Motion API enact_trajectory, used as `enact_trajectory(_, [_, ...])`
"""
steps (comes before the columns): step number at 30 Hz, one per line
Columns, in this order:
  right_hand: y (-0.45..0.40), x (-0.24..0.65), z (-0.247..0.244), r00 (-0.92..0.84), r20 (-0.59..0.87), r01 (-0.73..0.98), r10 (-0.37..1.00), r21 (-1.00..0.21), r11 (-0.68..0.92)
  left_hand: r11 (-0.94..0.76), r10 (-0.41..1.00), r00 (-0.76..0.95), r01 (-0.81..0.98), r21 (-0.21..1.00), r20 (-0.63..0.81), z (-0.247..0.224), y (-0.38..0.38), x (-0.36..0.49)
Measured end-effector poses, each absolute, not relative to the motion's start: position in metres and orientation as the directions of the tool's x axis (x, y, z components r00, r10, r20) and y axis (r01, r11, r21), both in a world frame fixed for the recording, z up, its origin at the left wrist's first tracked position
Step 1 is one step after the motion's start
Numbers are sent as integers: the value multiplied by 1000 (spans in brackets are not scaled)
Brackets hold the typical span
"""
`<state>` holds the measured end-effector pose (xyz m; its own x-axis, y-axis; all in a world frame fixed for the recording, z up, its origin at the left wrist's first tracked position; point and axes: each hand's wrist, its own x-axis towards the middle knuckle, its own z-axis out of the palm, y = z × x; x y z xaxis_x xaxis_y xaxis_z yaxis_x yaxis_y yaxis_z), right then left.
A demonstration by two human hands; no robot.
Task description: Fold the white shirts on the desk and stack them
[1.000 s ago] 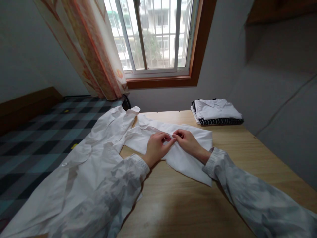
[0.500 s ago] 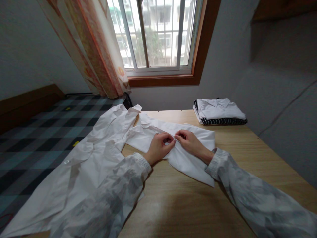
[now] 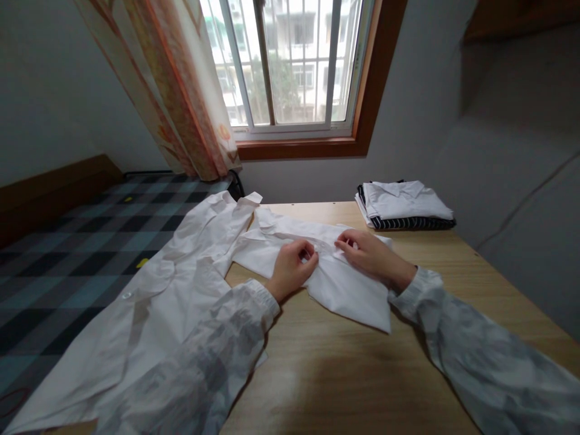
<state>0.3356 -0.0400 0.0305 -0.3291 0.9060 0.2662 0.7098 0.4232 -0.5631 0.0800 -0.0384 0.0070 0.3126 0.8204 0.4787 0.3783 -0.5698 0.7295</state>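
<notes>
A white shirt (image 3: 348, 296) lies on the wooden table in front of me, its collar end toward the window and its cloth creased under my hands. My left hand (image 3: 294, 266) pinches the shirt near its middle, thumb and forefinger together. Just to the right, my right hand (image 3: 369, 254) is also closed in a pinch on the cloth. A small gap separates the two hands. Left of this garment, a second white shirt (image 3: 158, 314) is spread along the table's left side, partly covered by my left sleeve.
A stack of folded clothes (image 3: 405, 202), white and black-striped, rests at the table's (image 3: 326, 374) far right corner. On the left is a bed with a checked cover (image 3: 81, 241). A curtain (image 3: 181, 90) hangs beside the barred window (image 3: 294, 72) behind the table.
My right hand has moved to the right, away from my left hand, along the shirt. The shirt's near edge has shifted slightly. My left hand stays nearly in place.
</notes>
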Motion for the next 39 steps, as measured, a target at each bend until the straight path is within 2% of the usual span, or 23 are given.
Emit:
enact_trajectory(3, [-49,348,47,-449,184,749,874,-457,481,-542,837,237,476,693,493,7,-36,78])
enact_trajectory(5, [-55,350,51,-468,152,785,871,-381,488,-519,844,199,533,667,498,8,-35,77])
enact_trajectory(8, [-61,347,49,-466,150,824,872,-284,489,-497,847,172,589,637,502,9,-35,76])
enact_trajectory(10, [-62,344,47,-477,169,819,862,-270,506,-494,845,166,609,621,509,10,-35,76])
enact_trajectory(20, [-53,351,38,-484,248,699,839,-467,541,-488,834,150,649,583,531,9,-35,76])
enact_trajectory(23, [-46,356,35,-445,263,636,856,-580,509,-525,796,184,682,508,576,12,-38,75])
enact_trajectory(26, [-40,357,32,-385,282,557,879,-688,465,-626,728,290,651,429,622,17,-45,77])
enact_trajectory(31, [-42,338,23,-332,279,398,901,-825,402,-687,721,420,535,491,552,20,-55,85])
enact_trajectory(39, [-52,310,11,-357,283,279,890,-877,390,-635,772,377,498,591,512,12,-57,94])
